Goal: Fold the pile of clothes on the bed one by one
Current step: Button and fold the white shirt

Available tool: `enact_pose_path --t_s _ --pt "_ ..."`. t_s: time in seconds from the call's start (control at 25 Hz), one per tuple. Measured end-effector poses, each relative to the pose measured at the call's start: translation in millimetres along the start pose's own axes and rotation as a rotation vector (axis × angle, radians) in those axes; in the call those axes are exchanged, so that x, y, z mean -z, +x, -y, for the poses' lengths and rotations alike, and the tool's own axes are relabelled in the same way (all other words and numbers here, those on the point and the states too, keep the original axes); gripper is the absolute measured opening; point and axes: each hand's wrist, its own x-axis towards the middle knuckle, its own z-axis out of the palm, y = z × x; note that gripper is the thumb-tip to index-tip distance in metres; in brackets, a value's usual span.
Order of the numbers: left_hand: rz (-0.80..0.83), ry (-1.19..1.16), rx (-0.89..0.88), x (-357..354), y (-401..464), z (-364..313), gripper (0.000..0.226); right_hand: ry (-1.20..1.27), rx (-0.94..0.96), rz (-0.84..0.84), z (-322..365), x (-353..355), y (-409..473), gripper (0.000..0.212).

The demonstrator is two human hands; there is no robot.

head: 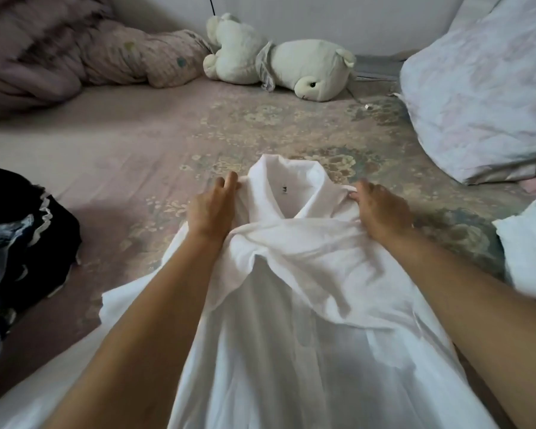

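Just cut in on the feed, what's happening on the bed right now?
A person is folding a white collared shirt spread on the bed, collar pointing away from them. The left hand and the right hand each pinch the fabric at a shoulder beside the collar. A dark pile of clothes waits at the left, and a white garment lies at the right.

Between the two hands, a small dark neck label [283,191] sits inside the white shirt [307,274] collar; its print is too blurred to read.
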Motion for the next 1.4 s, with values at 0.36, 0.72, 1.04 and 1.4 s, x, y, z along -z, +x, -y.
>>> enact_pose_path --t_s 0.36,0.72,1.04,1.4 --pt "0.117 0.075 0.064 -65.3 74.5 25.5 0.026 0.033 -0.033 0.119 -13.3 -81.6 103.6 0.024" --pt "0.236 -0.153 0.032 -35.0 47.7 45.3 0.075 0.146 -0.073 0.054 23.7 -33.0 39.7 0.059" --pt "0.19 0.091 -0.333 19.7 -118.5 88.8 0.073 -0.143 0.079 0.534 1.6 11.8 -81.2 0.065" --pt "0.312 0.34 -0.468 48.2 -126.2 81.6 0.047 -0.487 0.125 0.639 -56.9 50.5 -104.6 0.065"
